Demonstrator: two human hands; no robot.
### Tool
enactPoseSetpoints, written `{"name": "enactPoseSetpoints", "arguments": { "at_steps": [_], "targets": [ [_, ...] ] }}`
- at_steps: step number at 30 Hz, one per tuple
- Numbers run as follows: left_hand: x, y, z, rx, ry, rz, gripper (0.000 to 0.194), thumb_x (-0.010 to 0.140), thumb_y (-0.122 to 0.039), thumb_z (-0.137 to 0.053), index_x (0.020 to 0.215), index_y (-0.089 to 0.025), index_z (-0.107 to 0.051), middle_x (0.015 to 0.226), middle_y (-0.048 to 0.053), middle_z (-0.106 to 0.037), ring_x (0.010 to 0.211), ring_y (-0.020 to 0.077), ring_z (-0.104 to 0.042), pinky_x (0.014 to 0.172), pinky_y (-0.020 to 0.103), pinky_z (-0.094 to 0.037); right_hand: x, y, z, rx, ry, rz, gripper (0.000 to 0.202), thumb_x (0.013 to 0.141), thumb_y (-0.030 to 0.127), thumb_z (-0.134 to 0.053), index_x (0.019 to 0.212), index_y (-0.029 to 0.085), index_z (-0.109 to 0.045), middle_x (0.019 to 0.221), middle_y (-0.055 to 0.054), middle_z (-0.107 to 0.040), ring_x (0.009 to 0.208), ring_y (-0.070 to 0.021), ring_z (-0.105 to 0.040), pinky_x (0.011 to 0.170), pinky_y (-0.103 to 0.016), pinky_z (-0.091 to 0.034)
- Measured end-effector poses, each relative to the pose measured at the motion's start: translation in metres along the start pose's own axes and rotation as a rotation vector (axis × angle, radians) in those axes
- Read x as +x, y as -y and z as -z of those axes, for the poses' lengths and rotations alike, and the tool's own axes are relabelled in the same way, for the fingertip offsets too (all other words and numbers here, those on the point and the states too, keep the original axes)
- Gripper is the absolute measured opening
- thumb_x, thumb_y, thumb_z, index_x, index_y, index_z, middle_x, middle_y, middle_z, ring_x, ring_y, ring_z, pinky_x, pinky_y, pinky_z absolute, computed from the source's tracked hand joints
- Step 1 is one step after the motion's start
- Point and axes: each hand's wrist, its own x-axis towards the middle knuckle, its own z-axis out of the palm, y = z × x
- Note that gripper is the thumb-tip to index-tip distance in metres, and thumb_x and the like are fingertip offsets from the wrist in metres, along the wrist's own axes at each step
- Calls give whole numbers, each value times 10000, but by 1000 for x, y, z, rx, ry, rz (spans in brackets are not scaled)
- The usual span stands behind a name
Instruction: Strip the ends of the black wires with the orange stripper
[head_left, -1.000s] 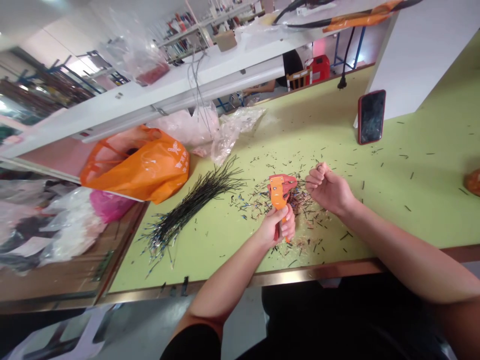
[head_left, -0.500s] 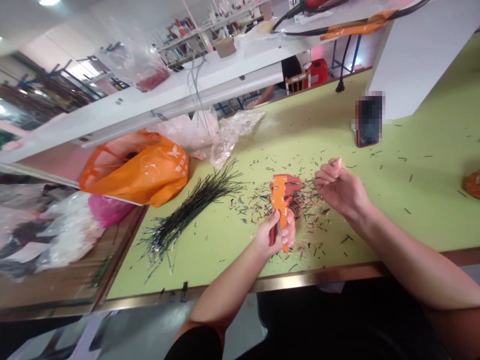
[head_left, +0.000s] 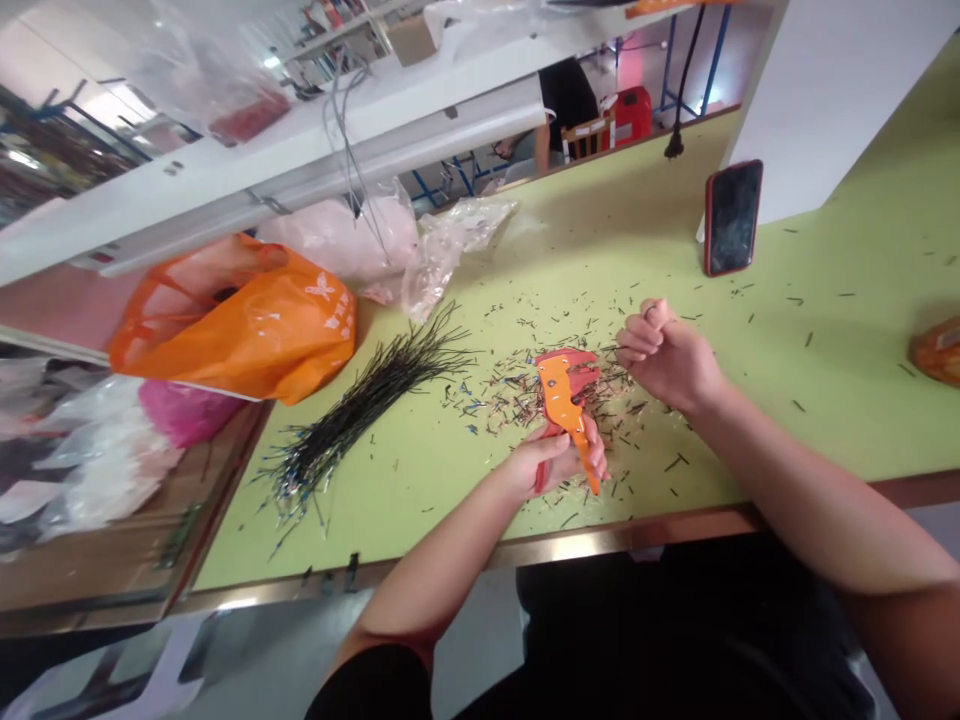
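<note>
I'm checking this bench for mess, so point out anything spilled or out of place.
Short dark scraps lie strewn across the green tabletop, thickest around the orange tool in the left hand; they look untidy against the black wires gathered in one bundle.

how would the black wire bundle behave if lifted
The wire bundle would probably splay or come apart, since its ends fan out and no tie shows. It may flex yet roughly hold its line, being thin-stranded but mostly straight.

The green tabletop [head_left: 420, 470] bears black wires [head_left: 360, 410] and scattered clippings [head_left: 517, 390].
</note>
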Motion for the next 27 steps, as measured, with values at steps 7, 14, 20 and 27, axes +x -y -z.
{"name": "enactPoseSetpoints", "arguments": {
  "at_steps": [7,14,20,27],
  "targets": [
    [-1,-10,19,-22,-116,-60,422,817,-486,-867,986,-162,-655,827,30,-629,755,184,-636,793,365,-548,26,-3,49,-904,-228,327,366,1059,536,-504,838,253,-576,970,-83,-695,899,-242,-654,913,-461,-555],
    [1,-13,24,-18,-168,-90,376,830,-441,-862,1003,-159,-684,862,45,-657,811,207,-661,874,411,-571,79,25,125,-1505,-560,176,341,1074,303,-375,1023,191,-693,1697,-173,-459,1432,-370,-583,1211,-575,-460],
    [1,-11,26,45,-143,-61,384,822,-440,-875,1016,-158,-700,889,58,-691,852,226,-707,893,411,-585,93,21,155,-1544,-586,69,234,1016,263,-508,1083,176,-715,1718,-186,-441,1375,-379,-640,1153,-580,-522],
    [2,-11,26,78,-138,-65,397,824,-443,-879,1020,-152,-694,890,59,-704,867,235,-735,928,430,-583,105,34,178,-1468,-765,176,196,955,341,-655,1062,183,-611,1544,-265,-536,1262,-355,-641,1063,-515,-542]
  ]
}}
